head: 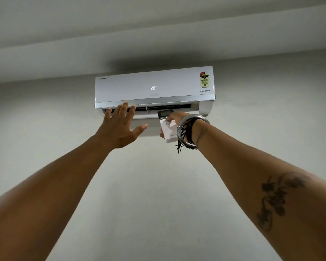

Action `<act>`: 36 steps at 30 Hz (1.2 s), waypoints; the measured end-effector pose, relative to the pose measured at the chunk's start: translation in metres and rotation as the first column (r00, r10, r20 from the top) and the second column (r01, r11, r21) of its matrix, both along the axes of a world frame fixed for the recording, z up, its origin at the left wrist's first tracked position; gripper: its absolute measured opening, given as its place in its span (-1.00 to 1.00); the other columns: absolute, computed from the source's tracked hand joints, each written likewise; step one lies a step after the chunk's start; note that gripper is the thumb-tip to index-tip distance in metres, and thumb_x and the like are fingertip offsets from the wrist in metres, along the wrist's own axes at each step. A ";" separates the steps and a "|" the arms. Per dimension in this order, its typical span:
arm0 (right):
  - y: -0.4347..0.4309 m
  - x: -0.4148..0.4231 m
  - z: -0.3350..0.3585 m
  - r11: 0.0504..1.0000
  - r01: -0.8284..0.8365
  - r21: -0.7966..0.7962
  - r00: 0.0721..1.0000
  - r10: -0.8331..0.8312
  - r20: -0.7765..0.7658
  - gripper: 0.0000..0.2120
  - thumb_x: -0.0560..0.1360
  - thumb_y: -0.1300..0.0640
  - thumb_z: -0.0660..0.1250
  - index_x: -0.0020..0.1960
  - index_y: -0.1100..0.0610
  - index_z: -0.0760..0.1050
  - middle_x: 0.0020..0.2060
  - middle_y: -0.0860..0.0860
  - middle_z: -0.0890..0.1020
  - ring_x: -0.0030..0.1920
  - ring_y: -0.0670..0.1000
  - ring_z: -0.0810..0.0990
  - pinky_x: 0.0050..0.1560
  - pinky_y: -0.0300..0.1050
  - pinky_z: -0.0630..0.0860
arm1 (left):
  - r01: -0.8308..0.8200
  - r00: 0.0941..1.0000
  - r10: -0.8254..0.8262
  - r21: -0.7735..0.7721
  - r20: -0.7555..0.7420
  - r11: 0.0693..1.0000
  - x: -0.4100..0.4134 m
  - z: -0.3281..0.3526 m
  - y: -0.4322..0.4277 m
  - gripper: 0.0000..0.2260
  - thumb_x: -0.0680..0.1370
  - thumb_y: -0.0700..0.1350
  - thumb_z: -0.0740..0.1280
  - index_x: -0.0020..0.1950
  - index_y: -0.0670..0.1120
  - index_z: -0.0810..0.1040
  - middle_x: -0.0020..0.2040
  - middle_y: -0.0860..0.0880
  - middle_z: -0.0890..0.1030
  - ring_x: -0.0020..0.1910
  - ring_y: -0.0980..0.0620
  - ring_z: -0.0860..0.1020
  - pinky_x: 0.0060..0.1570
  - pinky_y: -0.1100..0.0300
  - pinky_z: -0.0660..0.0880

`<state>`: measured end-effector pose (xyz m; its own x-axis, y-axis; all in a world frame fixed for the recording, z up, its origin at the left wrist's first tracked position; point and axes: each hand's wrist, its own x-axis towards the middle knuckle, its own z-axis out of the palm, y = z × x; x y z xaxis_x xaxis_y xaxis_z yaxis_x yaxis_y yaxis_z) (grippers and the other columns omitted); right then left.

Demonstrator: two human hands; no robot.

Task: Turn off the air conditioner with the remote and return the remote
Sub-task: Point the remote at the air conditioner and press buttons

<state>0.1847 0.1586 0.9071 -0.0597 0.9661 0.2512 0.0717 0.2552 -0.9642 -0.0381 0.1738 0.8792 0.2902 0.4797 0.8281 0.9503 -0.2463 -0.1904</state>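
Step in hand: switching off the air conditioner, judged from its panel, which shows a lit 20, and the flap under it, which stands open.
Remote: held up just below the unit's right half, screen end toward the unit, buttons facing the camera.
Right hand: closed around the remote, thumb lying on the buttons near the top of the keypad; a metal bangle and black threads sit at the wrist.
Left hand: open, fingers spread, holding nothing, raised in front of the left end of the vent; whether it touches the unit I cannot tell.
Doing it well: keep the remote's top aimed at the front panel, press the power button once and firmly, then watch for the digits to go dark and the flap to close before lowering the arm.
Hard to make out: the button labels are too small to read, and most of the right hand is behind the wrist and bangle.
Out of view: where the remote belongs.
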 end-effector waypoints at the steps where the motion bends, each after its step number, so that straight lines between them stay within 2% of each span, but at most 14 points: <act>1: 0.000 -0.001 0.002 1.000 -0.007 -0.003 1.000 0.007 -0.004 -0.90 0.57 0.22 0.13 -0.07 0.25 0.34 -0.34 0.28 0.71 -0.33 0.21 0.73 -0.18 0.03 0.65 | 0.003 1.000 -0.003 0.004 0.005 1.000 0.000 0.000 -0.001 -0.25 0.55 0.38 -0.07 0.60 -0.05 -0.06 0.63 -0.13 -0.05 0.60 -0.08 -0.08 0.54 -0.16 -0.15; 3: -0.003 -0.001 0.005 1.000 0.004 -0.004 1.000 -0.004 0.011 -0.89 0.58 0.21 0.13 -0.05 0.27 0.36 -0.22 0.29 0.72 -0.19 0.22 0.73 -0.08 0.04 0.63 | 0.023 1.000 -0.023 0.022 0.004 1.000 0.001 0.001 -0.003 -0.27 0.57 0.36 -0.06 0.60 -0.05 -0.04 0.63 -0.14 -0.03 0.60 -0.08 -0.06 0.54 -0.16 -0.14; 6: -0.006 -0.001 0.008 1.000 -0.007 -0.012 1.000 0.007 0.002 -0.89 0.58 0.22 0.12 -0.01 0.27 0.35 -0.25 0.27 0.70 -0.22 0.20 0.74 0.00 0.04 0.60 | 0.035 0.999 -0.035 0.029 -0.019 0.999 0.001 0.001 -0.006 -0.29 0.58 0.34 -0.05 0.60 -0.06 -0.01 0.63 -0.14 0.02 0.60 -0.08 -0.03 0.54 -0.17 -0.10; 9: -0.006 0.000 0.010 1.000 0.005 0.004 1.000 -0.005 -0.024 -0.92 0.59 0.24 0.12 -0.04 0.26 0.34 -0.17 0.26 0.63 -0.39 0.19 0.73 -0.06 0.07 0.61 | 0.039 0.999 -0.039 0.017 -0.033 0.999 0.003 0.001 -0.007 -0.29 0.58 0.33 -0.05 0.59 -0.06 0.00 0.63 -0.13 0.03 0.60 -0.08 -0.02 0.54 -0.18 -0.10; 10: -0.005 0.000 0.010 1.000 0.010 0.009 1.000 -0.010 -0.027 -0.92 0.58 0.24 0.13 -0.04 0.26 0.34 -0.17 0.26 0.63 -0.37 0.19 0.72 0.00 0.09 0.61 | 0.041 0.998 -0.041 0.015 -0.038 0.999 0.004 0.001 -0.007 -0.29 0.58 0.33 -0.05 0.59 -0.06 -0.01 0.63 -0.12 0.03 0.60 -0.08 -0.02 0.54 -0.18 -0.10; 12: -0.002 0.001 0.011 0.999 0.039 0.014 0.999 -0.039 -0.017 -0.89 0.57 0.23 0.15 0.03 0.27 0.36 -0.04 0.28 0.66 -0.10 0.24 0.72 0.25 0.17 0.53 | 0.041 0.998 -0.040 0.013 -0.046 0.999 0.005 0.001 -0.007 -0.29 0.57 0.34 -0.05 0.60 -0.06 -0.01 0.63 -0.11 0.04 0.60 -0.07 -0.01 0.54 -0.17 -0.09; 14: 0.000 0.002 0.014 0.996 0.078 0.031 0.996 -0.079 0.031 -0.87 0.56 0.22 0.16 0.02 0.29 0.39 0.19 0.31 0.61 0.18 0.28 0.64 0.36 0.22 0.44 | 0.040 0.998 -0.039 0.016 -0.050 0.999 0.004 0.003 -0.008 -0.29 0.57 0.34 -0.06 0.60 -0.06 -0.01 0.63 -0.10 0.04 0.60 -0.06 -0.02 0.54 -0.17 -0.08; 16: 0.000 0.000 0.014 0.995 0.098 0.033 0.994 -0.099 0.040 -0.88 0.56 0.22 0.16 -0.09 0.28 0.39 0.26 0.32 0.58 0.25 0.30 0.60 0.37 0.23 0.43 | 0.041 0.998 -0.041 0.008 -0.050 0.999 0.003 0.003 -0.008 -0.29 0.57 0.34 -0.06 0.60 -0.06 -0.01 0.63 -0.09 0.04 0.60 -0.05 -0.02 0.54 -0.17 -0.08; 22: 0.002 0.001 0.013 0.994 0.106 0.026 0.994 -0.107 0.031 -0.85 0.54 0.22 0.17 -0.16 0.27 0.40 0.24 0.32 0.60 0.27 0.28 0.59 0.38 0.23 0.42 | 0.034 0.999 -0.034 -0.017 -0.027 0.999 0.000 0.003 -0.008 -0.28 0.56 0.36 -0.08 0.60 -0.05 -0.03 0.63 -0.08 0.01 0.60 -0.02 -0.04 0.55 -0.14 -0.11; 25: 0.000 0.000 0.015 0.991 0.126 0.033 0.988 -0.129 0.080 -0.84 0.55 0.22 0.17 -0.18 0.25 0.39 0.26 0.32 0.58 0.29 0.29 0.57 0.39 0.23 0.42 | 0.032 0.999 -0.033 -0.009 -0.032 0.999 0.002 0.001 -0.008 -0.27 0.55 0.36 -0.10 0.60 -0.05 0.00 0.63 -0.07 0.03 0.60 -0.02 -0.02 0.55 -0.14 -0.09; 30: -0.012 -0.001 0.017 0.991 0.128 0.036 0.989 -0.131 0.069 -0.86 0.57 0.21 0.17 -0.15 0.23 0.38 0.26 0.30 0.59 0.26 0.28 0.59 0.38 0.19 0.43 | 0.049 0.998 -0.049 0.000 -0.026 0.999 0.005 0.001 -0.011 -0.28 0.56 0.35 -0.09 0.60 -0.05 0.01 0.63 -0.07 0.05 0.60 -0.03 -0.02 0.54 -0.15 -0.08; 34: -0.017 -0.002 0.013 0.993 0.105 0.047 0.994 -0.104 -0.023 -0.92 0.55 0.24 0.19 -0.11 0.23 0.38 0.21 0.29 0.61 0.09 0.28 0.68 0.22 0.17 0.55 | 0.053 0.998 -0.053 -0.015 -0.018 0.998 0.005 -0.001 -0.014 -0.28 0.56 0.36 -0.10 0.60 -0.05 0.00 0.63 -0.07 0.04 0.60 -0.02 -0.03 0.55 -0.15 -0.09; 36: -0.018 -0.004 0.012 0.994 0.101 0.047 0.995 -0.099 -0.030 -0.94 0.54 0.24 0.20 -0.10 0.22 0.39 0.14 0.30 0.64 0.08 0.31 0.69 0.23 0.23 0.54 | 0.052 0.999 -0.053 -0.018 -0.014 0.998 0.004 -0.001 -0.016 -0.27 0.55 0.36 -0.12 0.60 -0.05 0.00 0.63 -0.08 0.03 0.60 -0.03 -0.04 0.55 -0.14 -0.10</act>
<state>0.1808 0.1403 0.9188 0.0442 0.9535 0.2981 0.0732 0.2945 -0.9528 -0.0343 0.1577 0.8786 0.3270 0.4776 0.8155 0.9332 -0.2992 -0.1989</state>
